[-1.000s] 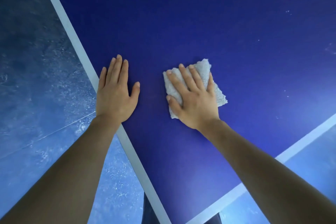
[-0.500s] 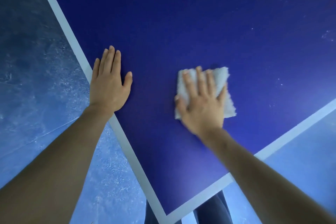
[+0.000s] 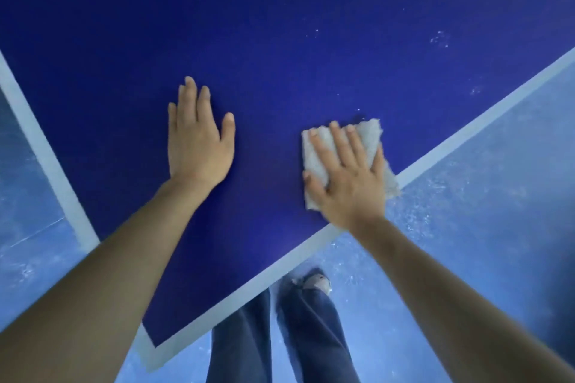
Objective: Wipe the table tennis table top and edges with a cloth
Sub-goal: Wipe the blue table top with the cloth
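Trouser legs point(image 3: 249, 336), perhaps shoe point(image 3: 317, 281), below table point(image 3: 280, 25).

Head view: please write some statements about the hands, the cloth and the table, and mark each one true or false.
1. The right hand presses flat on the cloth. True.
2. The left hand holds the cloth. False: it rests bare on the table.
3. The cloth lies near the white edge line. True.
4. The cloth is rolled into a ball. False: it lies flat.
5. White specks remain beyond the cloth. True.
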